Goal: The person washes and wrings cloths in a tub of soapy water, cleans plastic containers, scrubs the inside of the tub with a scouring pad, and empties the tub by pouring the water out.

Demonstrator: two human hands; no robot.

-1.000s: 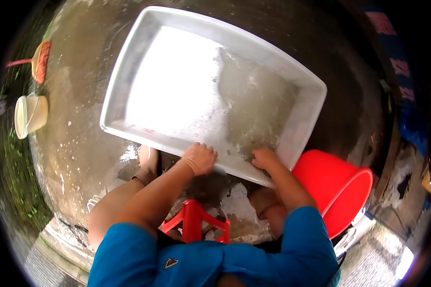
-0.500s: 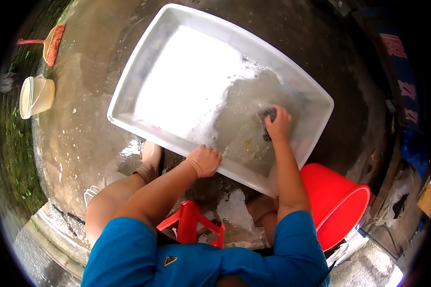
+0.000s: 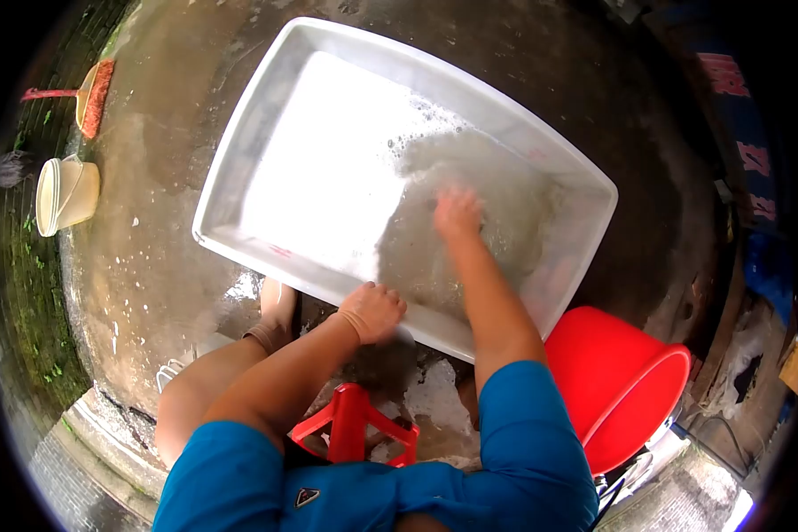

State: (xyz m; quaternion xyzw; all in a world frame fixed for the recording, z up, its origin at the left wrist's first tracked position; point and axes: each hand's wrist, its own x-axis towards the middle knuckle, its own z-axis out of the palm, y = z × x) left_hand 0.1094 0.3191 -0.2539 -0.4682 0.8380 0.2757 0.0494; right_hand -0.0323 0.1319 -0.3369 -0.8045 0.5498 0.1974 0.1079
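A large white tub point(image 3: 541, 133) lies tilted to my view on the wet ground, with murky water point(image 3: 505, 230) in its right part and bright white foam point(image 3: 319, 168) on the left. My left hand point(image 3: 374, 312) is closed over the tub's near rim. My right hand point(image 3: 458, 211) is in the murky water near the edge of the foam. Its fingers are blurred and partly under water, so what it holds, if anything, cannot be made out.
A red bucket point(image 3: 607, 381) lies tipped at the right of the tub. A red stool point(image 3: 350, 426) stands between my legs. A cream bucket point(image 3: 78, 191) and an orange-bristled broom point(image 3: 97, 99) are at the far left. A blue bag point(image 3: 767, 266) is at the right edge.
My right hand has moved from the near rim into the water, then leftward toward the foam. The dark object seen in it half a second ago no longer shows. My left hand stays on the rim.
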